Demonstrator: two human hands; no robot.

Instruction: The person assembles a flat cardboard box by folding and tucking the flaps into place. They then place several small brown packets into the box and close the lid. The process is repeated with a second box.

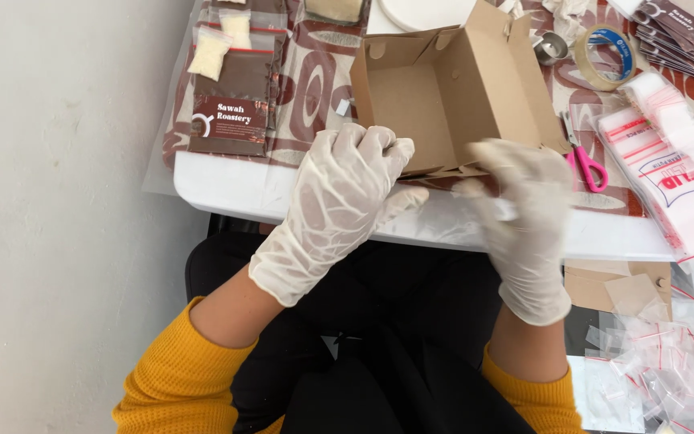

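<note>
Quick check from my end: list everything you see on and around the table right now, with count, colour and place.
cardboard box: one, brown, open, at the table's near edge by both hands
table: one, white edge, under a brown patterned cover
scissors: one pair, pink handles, right of the box
tape roll: one, clear, blue core, far right
brown pouches: several, dark brown, left of the box
zip bags: a stack, clear with red strips, right edge of the table
small zip bags: many, clear with red strips, heaped below the table on the right
dark packets: a fanned stack, top right corner
left hand: white glove, yellow sleeve, at the box's near left corner
right hand: white glove, blurred, at the box's near right side
</note>
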